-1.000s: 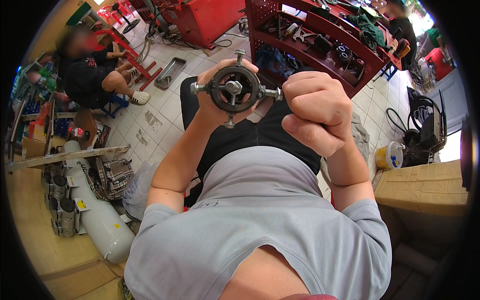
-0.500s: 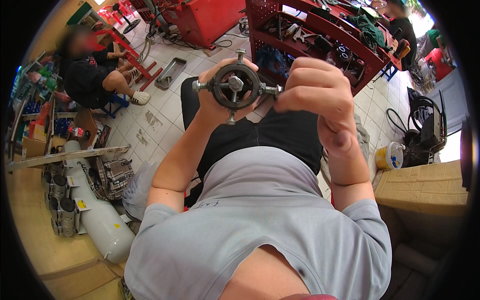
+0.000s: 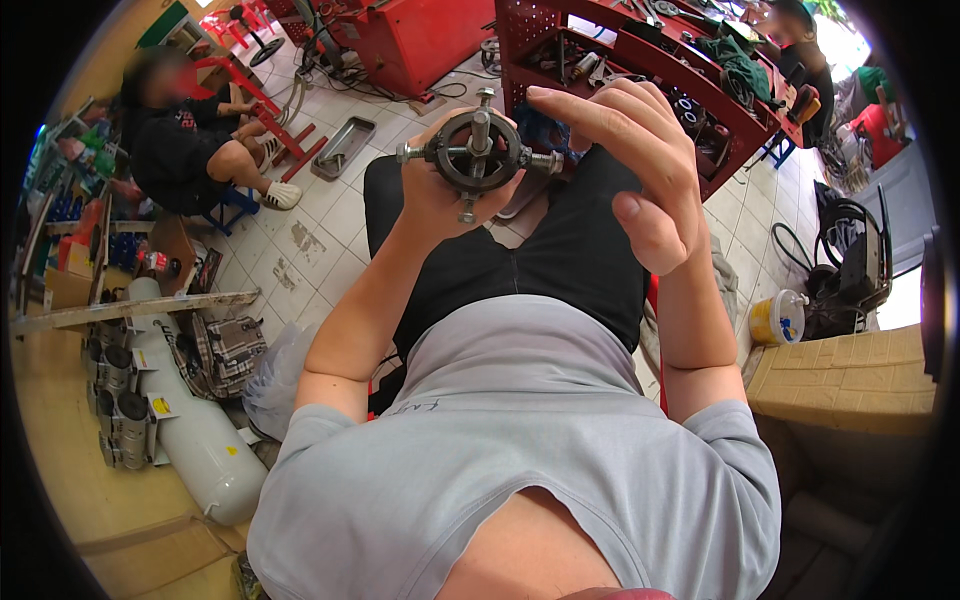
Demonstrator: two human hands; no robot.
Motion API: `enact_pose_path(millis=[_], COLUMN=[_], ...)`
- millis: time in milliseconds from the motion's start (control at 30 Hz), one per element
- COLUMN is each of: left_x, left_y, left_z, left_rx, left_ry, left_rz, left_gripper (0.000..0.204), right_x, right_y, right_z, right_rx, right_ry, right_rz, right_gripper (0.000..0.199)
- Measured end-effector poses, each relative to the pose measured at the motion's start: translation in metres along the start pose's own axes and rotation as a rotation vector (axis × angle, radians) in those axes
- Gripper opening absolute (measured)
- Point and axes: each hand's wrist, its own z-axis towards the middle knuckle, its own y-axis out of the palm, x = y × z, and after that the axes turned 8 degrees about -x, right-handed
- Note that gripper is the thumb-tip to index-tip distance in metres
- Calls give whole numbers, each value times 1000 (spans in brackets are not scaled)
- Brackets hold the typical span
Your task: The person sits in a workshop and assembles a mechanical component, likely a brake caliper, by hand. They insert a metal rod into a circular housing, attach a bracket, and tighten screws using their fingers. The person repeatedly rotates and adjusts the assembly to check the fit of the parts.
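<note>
So the piece I'm looking at is a round dark metal ring with silver bolts (image 3: pixel 480 140) poking out on four sides, plus another bolt-like bit standing up over the middle. It's up in the air above the black fabric trousers (image 3: pixel 590 250), gripped in the bare left hand (image 3: pixel 425 195). Those fingers are curled around it from below and behind. The bare right hand (image 3: pixel 650 155) is just beside it with its fingers loosely spread; I can't see anything in them, and the index fingertip looks clear of the nearest bolt.

My guess on handling: solid and heavy for its size, totally stiff, not something you'd crack. Could be a bit slippery if there's oil on it, but I honestly can't tell from here. I'd cup the ring body from underneath, between the bolts; grabbing a bolt risks it turning in its thread.

What I can't see: the whole underside, how deep it goes, and most of the left fingers. Can't make out what the middle bolt screws into either. The right hand also covers part of the red perforated metal tool trolley (image 3: pixel 518 45), and the trolley's top edge is cut off.
</note>
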Motion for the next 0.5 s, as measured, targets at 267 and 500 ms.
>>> enact_pose_path(millis=[267, 500], left_x=[8, -1], left_y=[1, -1], left_z=[7, 7], left_rx=[-26, -129], left_ry=[42, 87], left_rz=[196, 245], left_gripper=[37, 51], right_x=[5, 10], right_y=[14, 25], right_z=[-1, 0], right_rx=[1, -62], right_ry=[58, 195], right_rz=[-102, 199], right_gripper=[31, 22])
